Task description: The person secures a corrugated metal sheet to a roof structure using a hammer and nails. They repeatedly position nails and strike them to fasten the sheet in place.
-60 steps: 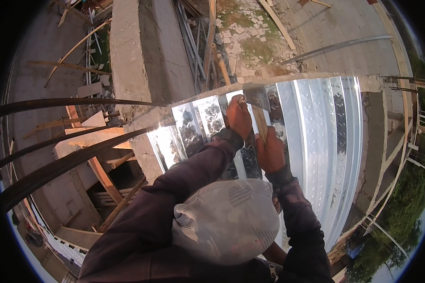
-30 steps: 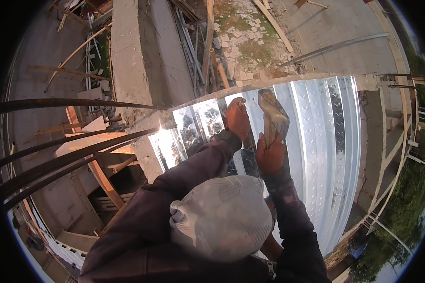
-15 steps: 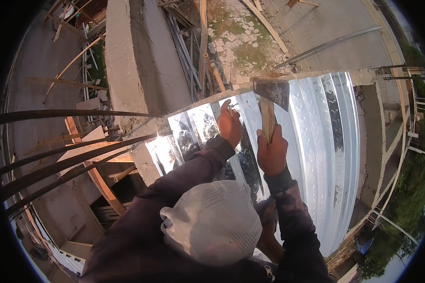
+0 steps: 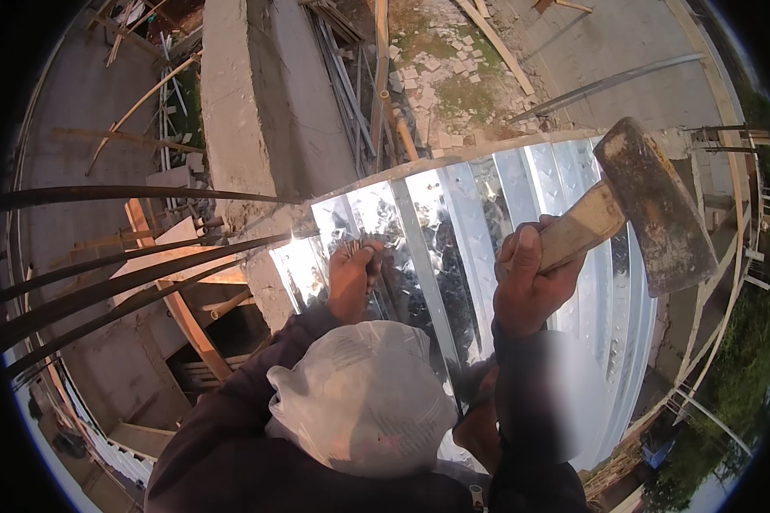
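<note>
My right hand [image 4: 535, 282] is wrapped round the short wooden handle of a hatchet [image 4: 659, 209]. Its broad rusty head is raised to the right, above the metal sheet. My left hand [image 4: 355, 278] is closed over the left part of that sheet, with several thin nails [image 4: 357, 246] showing between its fingers. Shiny ribbed metal decking [image 4: 441, 282] spreads beneath both hands, its far edge along a concrete ledge. A pale cloth cap [image 4: 364, 398] hides the lower middle of the view.
Dark steel bars [image 4: 145, 278] jut in from the left. A concrete beam [image 4: 235, 103] runs away at the far left. Beyond the sheet, rubble [image 4: 436, 77] and timber lie on lower ground. Orange-brown planks [image 4: 192, 329] stand over an opening at the left.
My left hand has drawn back and left from the sheet's far edge. My right hand has raised the hatchet up and to the right, closer to the camera.
</note>
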Demonstrator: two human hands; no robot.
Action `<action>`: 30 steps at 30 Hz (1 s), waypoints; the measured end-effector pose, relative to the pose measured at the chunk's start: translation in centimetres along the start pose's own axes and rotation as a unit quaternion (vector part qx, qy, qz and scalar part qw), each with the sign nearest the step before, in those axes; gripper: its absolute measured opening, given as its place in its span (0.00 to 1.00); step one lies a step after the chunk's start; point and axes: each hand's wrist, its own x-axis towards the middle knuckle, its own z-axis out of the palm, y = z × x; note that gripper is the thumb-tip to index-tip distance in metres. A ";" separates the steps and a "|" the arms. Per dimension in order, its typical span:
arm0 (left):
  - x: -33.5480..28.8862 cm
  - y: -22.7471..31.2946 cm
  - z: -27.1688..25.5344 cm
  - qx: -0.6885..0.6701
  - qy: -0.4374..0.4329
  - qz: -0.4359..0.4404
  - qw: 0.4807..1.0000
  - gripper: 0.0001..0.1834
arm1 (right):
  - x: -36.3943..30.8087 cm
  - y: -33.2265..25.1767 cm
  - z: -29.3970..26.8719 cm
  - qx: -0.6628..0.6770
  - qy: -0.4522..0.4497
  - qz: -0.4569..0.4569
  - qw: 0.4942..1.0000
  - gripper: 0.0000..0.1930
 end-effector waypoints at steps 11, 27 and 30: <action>0.6 0.3 0.3 0.006 -0.048 0.058 0.997 0.08 | 0.5 2.7 -0.5 -0.212 -0.109 0.049 0.970 0.12; -0.4 0.5 0.0 0.006 -0.081 -0.033 0.996 0.10 | 5.9 -7.7 -0.4 0.147 0.097 -0.125 0.976 0.16; 0.0 0.5 0.6 0.018 -0.074 -0.030 0.997 0.10 | 2.2 -1.8 -0.6 0.233 0.114 -0.171 0.950 0.16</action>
